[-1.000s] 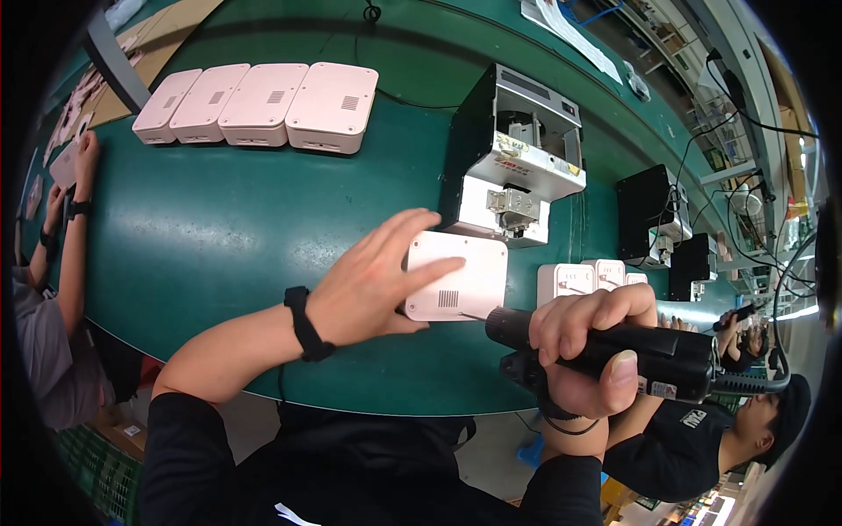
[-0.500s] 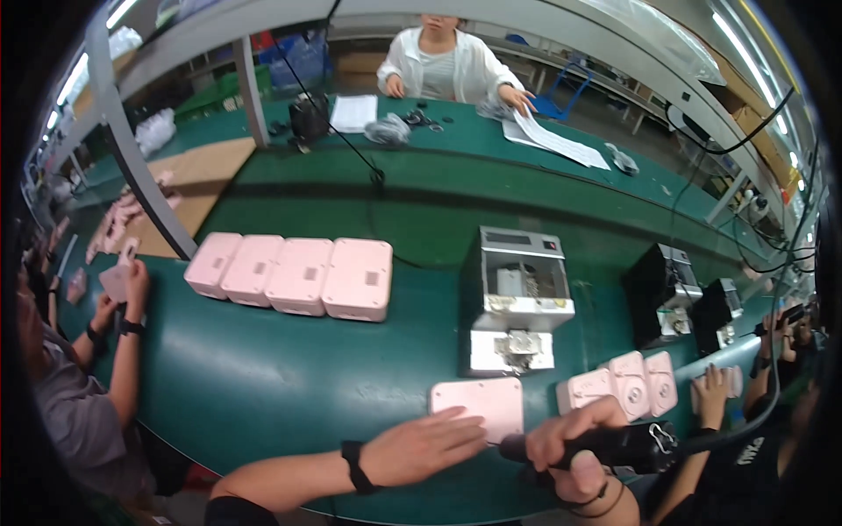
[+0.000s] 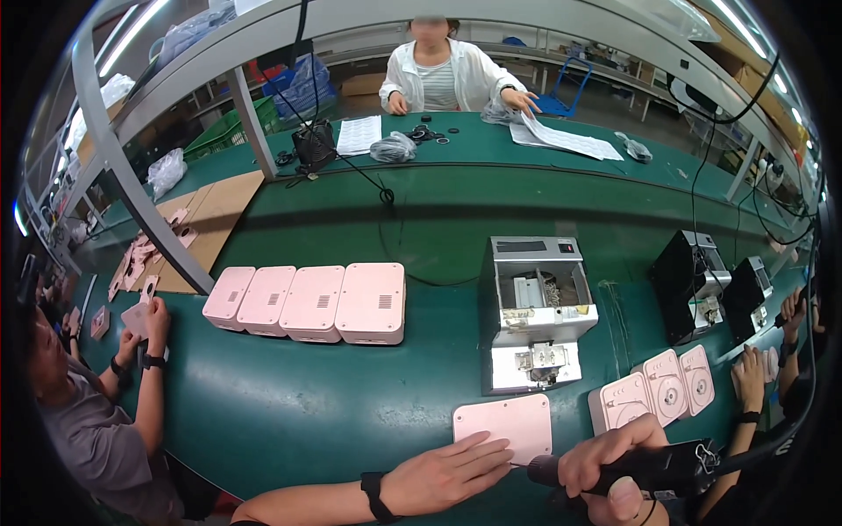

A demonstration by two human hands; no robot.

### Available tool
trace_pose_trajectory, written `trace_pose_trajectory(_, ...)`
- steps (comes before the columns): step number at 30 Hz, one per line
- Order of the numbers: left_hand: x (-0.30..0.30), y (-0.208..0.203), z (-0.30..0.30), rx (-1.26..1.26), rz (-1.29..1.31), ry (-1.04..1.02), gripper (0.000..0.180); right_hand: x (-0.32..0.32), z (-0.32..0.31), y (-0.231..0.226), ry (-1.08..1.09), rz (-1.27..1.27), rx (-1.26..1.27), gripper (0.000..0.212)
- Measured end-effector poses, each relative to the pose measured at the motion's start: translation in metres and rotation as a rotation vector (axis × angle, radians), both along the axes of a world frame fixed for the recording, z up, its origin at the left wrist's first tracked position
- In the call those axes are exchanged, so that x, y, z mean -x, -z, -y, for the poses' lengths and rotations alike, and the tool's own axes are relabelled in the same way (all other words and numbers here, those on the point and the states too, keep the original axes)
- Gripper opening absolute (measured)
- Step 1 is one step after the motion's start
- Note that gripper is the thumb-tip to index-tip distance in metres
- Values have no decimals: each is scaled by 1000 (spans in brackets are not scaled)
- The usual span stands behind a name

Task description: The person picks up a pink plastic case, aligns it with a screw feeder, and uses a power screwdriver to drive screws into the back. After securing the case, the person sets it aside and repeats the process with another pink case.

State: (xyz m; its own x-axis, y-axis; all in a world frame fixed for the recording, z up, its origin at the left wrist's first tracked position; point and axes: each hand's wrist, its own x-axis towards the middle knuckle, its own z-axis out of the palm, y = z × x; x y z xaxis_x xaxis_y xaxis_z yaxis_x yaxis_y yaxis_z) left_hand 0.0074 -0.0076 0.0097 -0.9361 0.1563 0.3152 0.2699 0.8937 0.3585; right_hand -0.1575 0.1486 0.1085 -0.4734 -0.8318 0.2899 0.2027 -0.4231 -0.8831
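A pink plastic box (image 3: 517, 421) lies on the green bench in front of me, its flat face with corner screw holes turned up. My left hand (image 3: 452, 473) rests on its near left part, fingers stretched out flat. Wrapped around a black electric screwdriver (image 3: 671, 463) is my right hand (image 3: 614, 465). The screwdriver lies nearly level, its bit pointing left at the near edge of the box. Whether the bit sits in a screw cannot be made out.
Behind the box stands a grey screw feeder (image 3: 539, 307). Several finished-looking pink boxes (image 3: 370, 302) form a row at left; three pink boxes with round dials (image 3: 667, 394) stand at right. Co-workers sit on both sides, and a person (image 3: 434, 74) is across the bench.
The whole view has shifted, so the bench things appear slightly lower and further right. My left hand stays on the box, and the screwdriver stays at its near edge.
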Motion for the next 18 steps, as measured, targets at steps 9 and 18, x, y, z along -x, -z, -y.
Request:
trace_pose_trajectory(9, -2, 5, -7, -17, -39, -69, 45, -7, -16, -21, 212, -44, 97, 45)
trace_pose_trajectory(18, -3, 17, -7, -13, -216, -136, 29, -29, -50, 18, 349, -208, -50, 32)
